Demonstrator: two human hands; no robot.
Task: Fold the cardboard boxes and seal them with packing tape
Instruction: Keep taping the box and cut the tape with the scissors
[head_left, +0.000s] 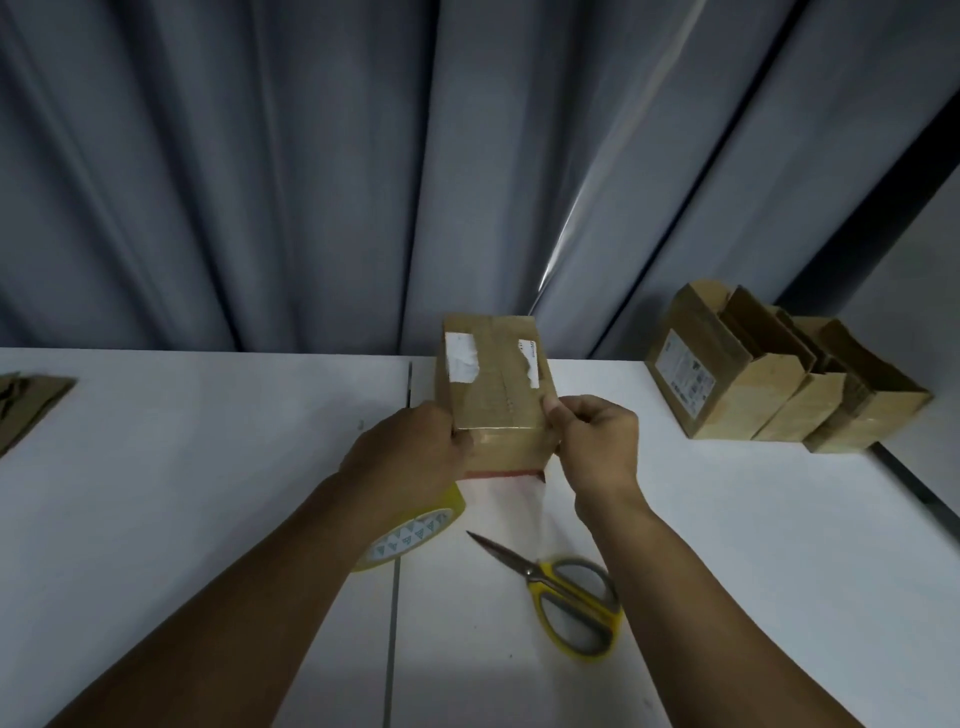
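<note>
Head view: the left hand (415, 447) is curled round the near-left edge of the small brown cardboard box (493, 374), held over the middle of the white table (208, 467). Its near-right corner is pinched by the right hand (597, 447). Light, stiff but crushable walls are judged likely, so edges are best gripped.

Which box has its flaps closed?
The box gripped between the left hand and right hand at centre: flaps flat under tape. The boxes at right stand with flaps open.

Both hands (410, 447) (597, 447) grip taped box (493, 384) over table (208, 467).
</note>
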